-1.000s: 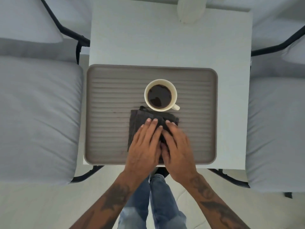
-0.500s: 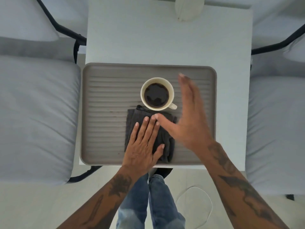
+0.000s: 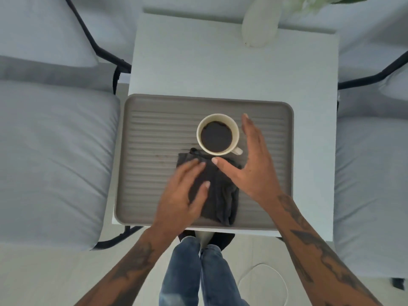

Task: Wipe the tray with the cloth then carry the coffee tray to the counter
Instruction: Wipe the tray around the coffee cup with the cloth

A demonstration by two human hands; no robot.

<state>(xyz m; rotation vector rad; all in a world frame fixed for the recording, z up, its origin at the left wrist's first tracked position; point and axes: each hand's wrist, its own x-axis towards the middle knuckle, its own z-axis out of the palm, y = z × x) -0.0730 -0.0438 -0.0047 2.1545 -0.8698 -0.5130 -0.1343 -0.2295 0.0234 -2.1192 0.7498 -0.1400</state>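
From the head view, your tray (image 3: 154,133) sits on the near half of the white table (image 3: 220,67), its near rim almost flush with the table's near edge and its left rim at the left edge. On the right, a bare strip of table runs between the tray and the table's right edge. The far half of the table is open, save for a white vase (image 3: 258,23) at the far edge. Cushioned chairs (image 3: 55,162) flank the table closely on both sides.

Your left hand (image 3: 183,195) lies flat, fingers spread, on the dark cloth (image 3: 220,195) in the tray's near middle. Your right hand (image 3: 254,168) is open and holds nothing, beside the coffee cup (image 3: 217,134), thumb over the cloth. No writing is legible anywhere.
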